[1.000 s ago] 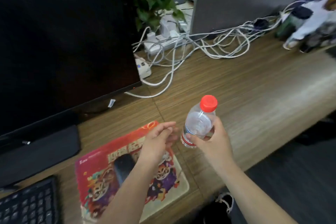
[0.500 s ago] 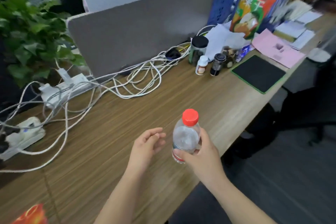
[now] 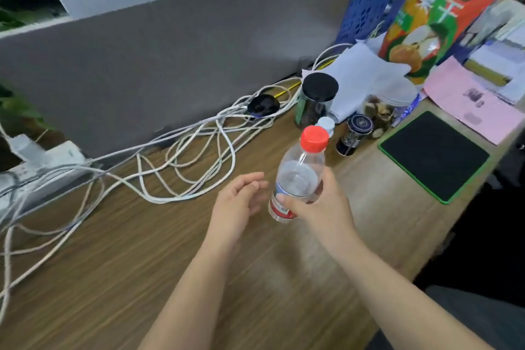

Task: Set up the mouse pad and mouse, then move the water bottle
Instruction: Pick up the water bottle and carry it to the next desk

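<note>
The right hand (image 3: 321, 207) is wrapped around the lower body of a clear water bottle (image 3: 298, 179) with a red cap, thumb across its label, holding it upright above the wooden desk (image 3: 142, 264). Just beside it, the left hand (image 3: 238, 202) is empty, its fingers (image 3: 250, 180) loosely curled and slightly apart, close to the bottle but not touching it. Compared with half a second ago, the grip is unchanged, and the bottle now sits nearer the jars (image 3: 315, 99) and black mat (image 3: 434, 155).
</note>
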Action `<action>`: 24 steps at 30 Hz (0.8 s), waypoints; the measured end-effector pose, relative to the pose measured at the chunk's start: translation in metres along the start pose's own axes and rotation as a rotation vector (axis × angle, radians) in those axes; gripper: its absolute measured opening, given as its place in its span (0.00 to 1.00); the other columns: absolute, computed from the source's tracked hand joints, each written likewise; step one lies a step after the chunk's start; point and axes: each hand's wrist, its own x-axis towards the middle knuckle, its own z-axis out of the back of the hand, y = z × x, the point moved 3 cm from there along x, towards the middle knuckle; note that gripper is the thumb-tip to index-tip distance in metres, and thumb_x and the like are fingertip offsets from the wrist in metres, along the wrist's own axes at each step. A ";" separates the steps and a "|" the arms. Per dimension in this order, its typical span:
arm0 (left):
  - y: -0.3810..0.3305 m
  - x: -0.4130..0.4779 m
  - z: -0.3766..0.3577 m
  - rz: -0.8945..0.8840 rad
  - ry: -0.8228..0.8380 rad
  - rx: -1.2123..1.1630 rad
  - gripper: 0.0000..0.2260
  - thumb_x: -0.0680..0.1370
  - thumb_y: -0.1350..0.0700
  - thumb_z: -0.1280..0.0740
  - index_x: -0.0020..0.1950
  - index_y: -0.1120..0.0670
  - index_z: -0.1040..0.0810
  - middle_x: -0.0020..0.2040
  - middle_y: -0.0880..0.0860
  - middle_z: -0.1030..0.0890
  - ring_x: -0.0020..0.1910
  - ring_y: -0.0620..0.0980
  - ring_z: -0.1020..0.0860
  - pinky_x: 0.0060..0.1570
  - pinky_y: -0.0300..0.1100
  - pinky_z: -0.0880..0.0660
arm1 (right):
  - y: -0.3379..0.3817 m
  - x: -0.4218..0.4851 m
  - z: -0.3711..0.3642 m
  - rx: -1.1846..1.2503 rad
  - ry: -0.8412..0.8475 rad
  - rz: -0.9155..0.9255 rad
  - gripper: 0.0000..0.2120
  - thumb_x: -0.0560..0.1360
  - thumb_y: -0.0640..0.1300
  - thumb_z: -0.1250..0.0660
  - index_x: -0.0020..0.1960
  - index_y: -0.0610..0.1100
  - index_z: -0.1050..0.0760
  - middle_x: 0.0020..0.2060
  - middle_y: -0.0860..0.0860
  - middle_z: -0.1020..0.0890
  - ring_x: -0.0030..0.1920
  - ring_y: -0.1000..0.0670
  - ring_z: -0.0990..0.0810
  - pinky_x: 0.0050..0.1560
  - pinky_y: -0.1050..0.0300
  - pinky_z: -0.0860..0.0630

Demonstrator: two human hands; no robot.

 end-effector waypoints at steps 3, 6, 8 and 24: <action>-0.005 0.018 -0.003 0.016 -0.042 -0.006 0.10 0.79 0.60 0.41 0.51 0.50 0.20 0.44 0.48 0.16 0.41 0.44 0.19 0.47 0.40 0.24 | 0.011 0.052 -0.009 0.002 -0.015 0.034 0.25 0.62 0.46 0.22 0.54 0.51 0.30 0.43 0.61 0.22 0.43 0.64 0.22 0.41 0.71 0.28; 0.000 0.026 -0.005 0.051 -0.085 -0.008 0.10 0.79 0.60 0.40 0.51 0.50 0.20 0.46 0.50 0.16 0.43 0.47 0.19 0.48 0.41 0.25 | 0.020 0.101 -0.017 -0.028 -0.071 0.049 0.27 0.64 0.49 0.24 0.58 0.48 0.31 0.45 0.57 0.22 0.47 0.54 0.23 0.45 0.61 0.30; 0.007 0.028 -0.007 0.075 -0.110 -0.005 0.11 0.79 0.60 0.40 0.50 0.49 0.20 0.47 0.50 0.16 0.43 0.47 0.19 0.50 0.42 0.25 | 0.023 0.130 -0.021 -0.030 -0.102 0.065 0.28 0.65 0.48 0.25 0.60 0.45 0.33 0.49 0.53 0.23 0.49 0.51 0.25 0.47 0.59 0.30; 0.022 0.033 -0.017 0.130 -0.282 -0.034 0.11 0.78 0.61 0.40 0.50 0.50 0.19 0.47 0.50 0.15 0.43 0.48 0.18 0.47 0.41 0.24 | 0.007 0.213 -0.035 -0.112 -0.156 -0.028 0.29 0.67 0.46 0.26 0.63 0.39 0.34 0.60 0.42 0.28 0.58 0.42 0.26 0.51 0.55 0.32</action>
